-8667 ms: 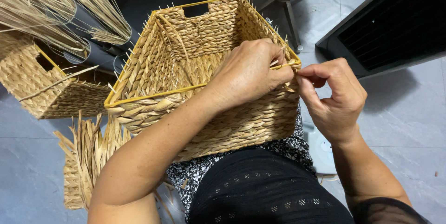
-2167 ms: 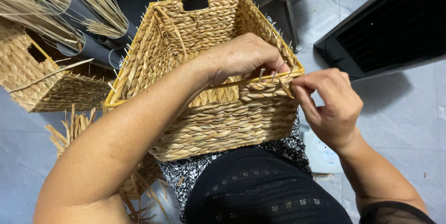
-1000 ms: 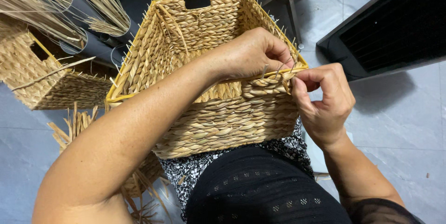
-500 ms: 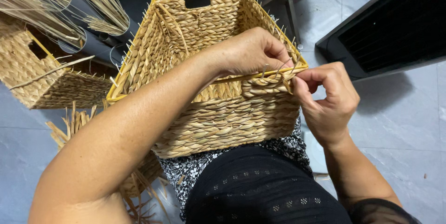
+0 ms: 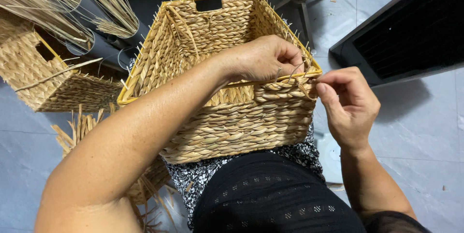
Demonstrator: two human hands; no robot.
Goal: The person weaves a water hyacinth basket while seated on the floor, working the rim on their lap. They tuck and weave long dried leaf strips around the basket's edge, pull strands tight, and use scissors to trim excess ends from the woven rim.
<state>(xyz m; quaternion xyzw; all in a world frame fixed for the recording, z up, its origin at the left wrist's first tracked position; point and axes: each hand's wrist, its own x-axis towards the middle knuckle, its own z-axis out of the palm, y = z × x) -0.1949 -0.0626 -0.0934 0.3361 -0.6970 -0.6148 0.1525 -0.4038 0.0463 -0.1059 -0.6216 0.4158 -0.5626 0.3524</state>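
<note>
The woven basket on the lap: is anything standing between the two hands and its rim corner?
Nothing visible does. The left hand rests directly on the woven basket at its near right rim corner, and the right hand pinches a thin straw strand there.

Left hand [image 5: 263, 59] fingertips curl over rim of woven basket [image 5: 227, 117]; we cannot see what they pinch. Right hand [image 5: 349, 105] fingertips meet at basket corner, strand between them too thin to tell. Our left forearm covers part of near wall and inside. Basket base hidden by lap. Second basket [image 5: 43, 76] cut by left edge. Straw bundles [image 5: 53, 1] run off top (ends unseen). Dark panel [image 5: 411, 30] cut by right edge, kind unclear.
</note>
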